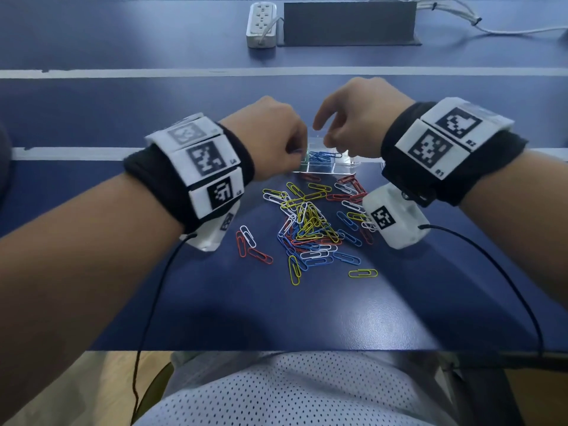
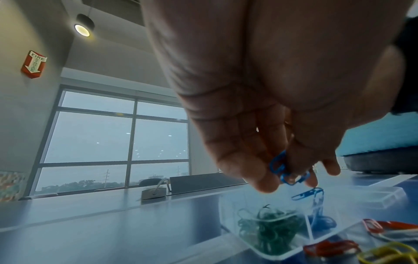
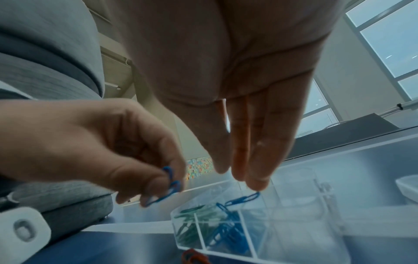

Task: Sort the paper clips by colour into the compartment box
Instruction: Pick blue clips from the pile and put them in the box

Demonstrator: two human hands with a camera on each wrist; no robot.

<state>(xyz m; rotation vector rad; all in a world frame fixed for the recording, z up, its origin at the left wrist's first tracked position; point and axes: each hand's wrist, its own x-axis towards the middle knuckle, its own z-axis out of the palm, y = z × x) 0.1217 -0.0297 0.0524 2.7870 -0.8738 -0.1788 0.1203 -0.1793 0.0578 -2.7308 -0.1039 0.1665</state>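
Head view, centre of frame: the left hand (image 1: pixel 270 139) pinches several blue paper clips (image 2: pixel 282 169) between curled fingers above the clear compartment box (image 1: pixel 344 166). The right hand (image 1: pixel 356 118), fingers straight and close together, hovers over the box, holding nothing; one blue clip (image 3: pixel 245 198) lies across a divider just beneath its fingertips. Green clips (image 2: pixel 267 230) fill the box's leftmost compartment, blue clips (image 3: pixel 228 234) the next. Below centre, a mixed pile of clips (image 1: pixel 310 226) lies on the blue table (image 1: pixel 123 287).

Blue bench (image 1: pixel 123 287), white-striped. Clear compartment box (image 1: pixel 325 167) at centre; loose paper clips (image 1: pixel 310 226) heaped just nearer than box; power strip (image 1: pixel 262 24) and dark panel (image 1: pixel 349 23) well beyond box.
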